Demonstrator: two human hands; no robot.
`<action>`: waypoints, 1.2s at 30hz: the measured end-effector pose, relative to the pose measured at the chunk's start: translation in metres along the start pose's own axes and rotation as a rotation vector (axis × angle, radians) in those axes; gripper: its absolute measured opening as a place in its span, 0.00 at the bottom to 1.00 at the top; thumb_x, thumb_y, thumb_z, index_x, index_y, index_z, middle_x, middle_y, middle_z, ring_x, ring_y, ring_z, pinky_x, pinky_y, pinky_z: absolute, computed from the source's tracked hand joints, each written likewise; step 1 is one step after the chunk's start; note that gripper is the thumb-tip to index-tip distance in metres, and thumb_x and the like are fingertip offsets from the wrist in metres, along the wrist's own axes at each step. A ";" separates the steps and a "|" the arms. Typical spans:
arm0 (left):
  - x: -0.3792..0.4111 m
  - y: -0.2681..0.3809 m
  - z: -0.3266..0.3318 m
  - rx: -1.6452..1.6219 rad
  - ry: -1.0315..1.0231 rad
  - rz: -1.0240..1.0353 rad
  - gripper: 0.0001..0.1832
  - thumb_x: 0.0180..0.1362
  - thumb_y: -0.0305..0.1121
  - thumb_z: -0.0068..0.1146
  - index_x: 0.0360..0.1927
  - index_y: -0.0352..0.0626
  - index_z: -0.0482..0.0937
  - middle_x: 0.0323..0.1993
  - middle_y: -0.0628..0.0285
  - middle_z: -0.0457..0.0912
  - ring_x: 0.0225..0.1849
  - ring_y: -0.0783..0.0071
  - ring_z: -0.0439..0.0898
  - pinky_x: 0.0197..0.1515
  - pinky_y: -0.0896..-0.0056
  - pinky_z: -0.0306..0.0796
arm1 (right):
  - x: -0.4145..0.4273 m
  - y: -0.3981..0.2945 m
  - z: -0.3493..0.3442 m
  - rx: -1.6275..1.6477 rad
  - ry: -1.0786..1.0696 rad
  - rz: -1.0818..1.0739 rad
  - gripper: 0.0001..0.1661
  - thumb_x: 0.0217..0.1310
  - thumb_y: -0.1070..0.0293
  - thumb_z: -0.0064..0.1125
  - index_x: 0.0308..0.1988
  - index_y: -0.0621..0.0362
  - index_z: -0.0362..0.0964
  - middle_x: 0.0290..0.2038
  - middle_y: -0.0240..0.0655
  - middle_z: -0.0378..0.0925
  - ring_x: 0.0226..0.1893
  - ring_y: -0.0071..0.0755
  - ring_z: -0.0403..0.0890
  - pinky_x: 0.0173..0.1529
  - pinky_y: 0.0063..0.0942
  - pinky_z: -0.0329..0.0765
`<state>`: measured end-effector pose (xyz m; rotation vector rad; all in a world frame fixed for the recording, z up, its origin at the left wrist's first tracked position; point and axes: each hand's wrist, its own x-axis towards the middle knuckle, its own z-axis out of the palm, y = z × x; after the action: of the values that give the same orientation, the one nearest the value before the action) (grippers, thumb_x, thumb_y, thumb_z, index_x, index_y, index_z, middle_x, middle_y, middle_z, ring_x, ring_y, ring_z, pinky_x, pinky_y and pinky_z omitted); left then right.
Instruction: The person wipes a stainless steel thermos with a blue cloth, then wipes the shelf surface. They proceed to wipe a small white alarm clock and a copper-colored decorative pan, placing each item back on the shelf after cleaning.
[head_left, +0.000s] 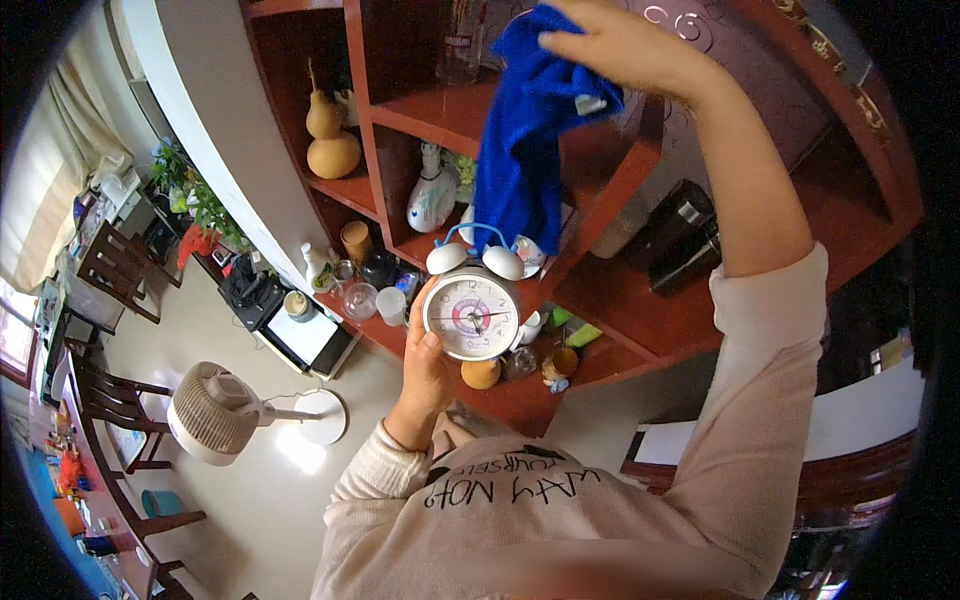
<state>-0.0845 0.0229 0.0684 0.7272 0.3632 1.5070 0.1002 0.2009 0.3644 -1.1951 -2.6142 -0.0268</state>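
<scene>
My left hand (421, 367) grips a white twin-bell alarm clock (471, 316) by its left side, the dial turned up towards me. Two white bells and a blue handle top the clock. Higher up, my right hand (615, 49) holds a blue cloth (525, 142) bunched at its upper end. The cloth hangs down in front of the red-brown wooden shelf unit (427, 112), its lower end just behind the clock's bells. A small pale tag shows on the cloth. Part of the shelf behind it is hidden.
A bottle gourd (334, 142) and a white porcelain bottle (433, 195) stand in shelf compartments. Glass jars (360, 300) and small cups crowd the lower ledge. Dark flasks (671, 217) are on the right shelf. A standing fan (217, 412) is on the tiled floor at left.
</scene>
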 end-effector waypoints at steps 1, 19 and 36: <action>0.003 0.000 0.001 -0.019 -0.005 0.012 0.44 0.51 0.52 0.56 0.65 0.39 0.51 0.60 0.54 0.63 0.61 0.63 0.64 0.63 0.61 0.58 | -0.004 0.000 0.001 -0.026 0.165 -0.056 0.22 0.61 0.60 0.50 0.52 0.58 0.64 0.39 0.40 0.76 0.40 0.33 0.77 0.46 0.28 0.73; 0.081 0.025 0.074 0.109 -0.141 0.115 0.30 0.62 0.36 0.41 0.66 0.45 0.49 0.62 0.58 0.61 0.63 0.65 0.62 0.62 0.59 0.59 | -0.082 -0.022 0.028 0.093 0.534 0.029 0.22 0.56 0.56 0.55 0.46 0.59 0.72 0.44 0.47 0.76 0.46 0.48 0.76 0.49 0.38 0.72; 0.063 0.017 0.102 0.509 -0.634 0.150 0.42 0.56 0.42 0.56 0.67 0.36 0.46 0.65 0.52 0.56 0.65 0.63 0.58 0.64 0.64 0.54 | -0.225 -0.059 0.116 1.317 0.542 0.290 0.38 0.52 0.64 0.65 0.58 0.64 0.56 0.49 0.36 0.70 0.48 0.27 0.72 0.53 0.27 0.71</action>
<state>-0.0288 0.0620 0.1685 1.6108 0.2056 1.2416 0.1696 0.0101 0.2024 -0.8092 -1.3871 1.0580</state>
